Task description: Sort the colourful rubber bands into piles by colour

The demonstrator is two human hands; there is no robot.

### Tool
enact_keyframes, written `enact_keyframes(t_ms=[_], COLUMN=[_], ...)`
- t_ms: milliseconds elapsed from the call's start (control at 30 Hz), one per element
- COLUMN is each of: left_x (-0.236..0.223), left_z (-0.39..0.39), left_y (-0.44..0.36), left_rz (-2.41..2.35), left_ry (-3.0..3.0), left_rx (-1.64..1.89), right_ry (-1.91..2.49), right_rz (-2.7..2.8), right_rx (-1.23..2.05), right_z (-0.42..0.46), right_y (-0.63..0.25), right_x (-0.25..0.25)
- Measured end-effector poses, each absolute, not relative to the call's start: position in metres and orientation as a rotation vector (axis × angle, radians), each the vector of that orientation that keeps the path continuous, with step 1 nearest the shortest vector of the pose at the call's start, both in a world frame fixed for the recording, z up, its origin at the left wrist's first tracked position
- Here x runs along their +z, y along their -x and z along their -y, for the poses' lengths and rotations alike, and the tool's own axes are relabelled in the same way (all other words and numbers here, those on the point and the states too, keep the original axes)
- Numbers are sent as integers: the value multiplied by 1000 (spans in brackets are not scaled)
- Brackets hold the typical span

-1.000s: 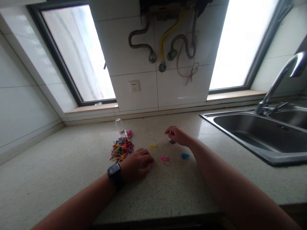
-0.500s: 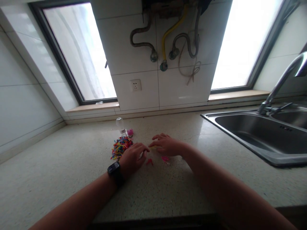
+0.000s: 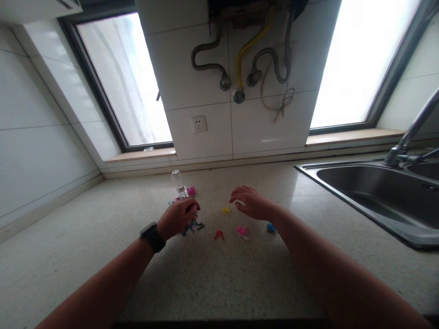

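- The left forearm (image 3: 106, 276) reaches in from the near left, rising toward the far side, with a dark watch (image 3: 152, 236) at its wrist.
- The left hand (image 3: 177, 217) is over the mixed pile (image 3: 194, 225) of small coloured pieces, hiding most of it; some show past its far and near edges.
- Its fingers curl inward, pointing right, with the thumb close to them; whether they have hold of a piece, I cannot tell.
- The right forearm (image 3: 318, 256) slants in from the near right.
- The right hand (image 3: 252, 203) is palm down, its fingers loosely bent and pointing left, the thumb parted from them; nothing can be seen in its grasp.
- The yellow pieces (image 3: 225, 210) lie on the desk (image 3: 206, 283) just left of its thumb.
- Nearer, from left to right, lie red pieces (image 3: 218, 235), pink pieces (image 3: 242, 231) and blue pieces (image 3: 270, 227), the blue right beside the right forearm.
- Beyond the left hand stands a clear bottle (image 3: 177, 182), a pink object (image 3: 191, 191) just to its right.
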State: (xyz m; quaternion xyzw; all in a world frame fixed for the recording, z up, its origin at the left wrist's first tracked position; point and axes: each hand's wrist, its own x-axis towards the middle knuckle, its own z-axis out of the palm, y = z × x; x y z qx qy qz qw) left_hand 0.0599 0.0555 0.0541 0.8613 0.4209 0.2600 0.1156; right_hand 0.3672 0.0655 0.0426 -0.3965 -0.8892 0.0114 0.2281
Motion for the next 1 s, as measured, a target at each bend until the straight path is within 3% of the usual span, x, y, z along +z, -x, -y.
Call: enact_keyframes(t_ms=[267,467,1000], left_x=[65,63,67], left_z=[-60,-57,-40], left_y=[-44,-50,-88], left_rz=[-1015,-1014,-1186], left_ry=[-2696,-2767,-2704], left_rx=[271,124,435], right_ry=[1199,1267,1511], right_rz=[2222,2026,1656], right_rx=[-21,-41,215], right_z=[-87,-92,-133], right_y=[-405,-427,-446], right_x=[35,33,-12])
